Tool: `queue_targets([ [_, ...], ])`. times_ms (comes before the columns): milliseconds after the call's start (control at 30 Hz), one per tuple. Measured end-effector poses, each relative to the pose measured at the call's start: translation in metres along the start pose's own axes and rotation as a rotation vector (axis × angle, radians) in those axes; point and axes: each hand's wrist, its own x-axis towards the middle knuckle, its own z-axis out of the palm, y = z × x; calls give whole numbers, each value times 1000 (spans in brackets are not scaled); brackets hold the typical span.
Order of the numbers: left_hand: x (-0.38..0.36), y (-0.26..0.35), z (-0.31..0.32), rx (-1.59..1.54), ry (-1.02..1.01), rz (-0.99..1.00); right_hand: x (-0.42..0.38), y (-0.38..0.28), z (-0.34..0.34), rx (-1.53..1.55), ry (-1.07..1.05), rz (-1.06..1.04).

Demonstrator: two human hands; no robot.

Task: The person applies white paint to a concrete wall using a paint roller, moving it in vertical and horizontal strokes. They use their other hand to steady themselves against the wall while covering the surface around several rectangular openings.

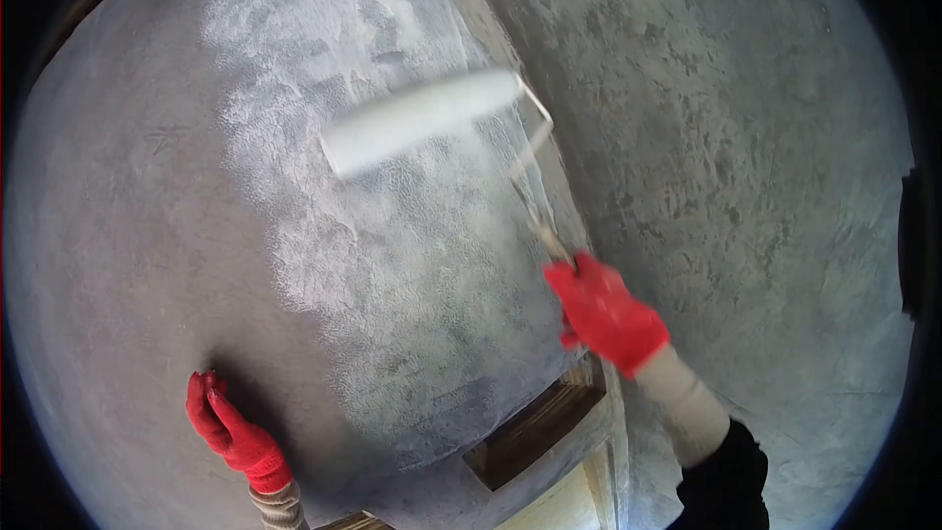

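Note:
A paint roller (pixel 422 123) with a white sleeve lies across the white-coated strip of the grey wall (pixel 137 196), its wire frame bent down to the handle. My right hand (pixel 608 314), in a red glove, is closed round that handle and slightly blurred. Wet-looking white paint (pixel 334 245) covers a broad band under and around the roller, with a ragged left edge. At the lower left, my left hand (pixel 234 430), also red-gloved, holds nothing. Its fingers are stretched upward close to the bare wall, where its shadow falls.
A dark rectangular recess with a wooden interior (pixel 535 432) is set low in the wall, left of my right forearm. To the right, a corner edge runs down between the painted strip and another rough grey wall (pixel 726 186). A dark object (pixel 911 245) shows at the far right.

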Motion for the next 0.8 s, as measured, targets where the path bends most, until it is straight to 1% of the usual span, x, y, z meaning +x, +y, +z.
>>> queue_targets([
  [67,-1,-3,-2,32,-36,20,29,-35,3,5,-66,-157],
  [100,-1,-3,-2,30,-23,23,37,-43,3,3,-68,-170],
  [167,0,-3,-5,64,-71,63,47,-55,4,8,-30,-155],
  [200,1,0,-5,65,-59,65,44,-50,4,5,-34,-166],
  [267,0,6,-3,100,-66,53,23,-19,-3,68,-30,-118],
  [333,-1,6,-1,69,-38,41,0,14,-12,8,-61,37],
  [400,-1,5,2,37,0,28,-11,52,-15,-35,-27,136],
  [500,-2,6,0,51,-36,4,-17,43,-19,-60,-51,90],
  [533,-2,8,1,72,-30,4,-12,34,-19,-65,-52,86],
  [600,-2,10,2,92,-11,0,11,-6,-17,-5,-83,-57],
  [667,-3,9,3,60,-8,1,41,-48,-10,-28,-79,-178],
  [733,-3,11,3,67,-7,8,75,-94,4,6,-36,-336],
  [800,-3,12,1,82,-8,19,107,-146,18,39,-105,-467],
])
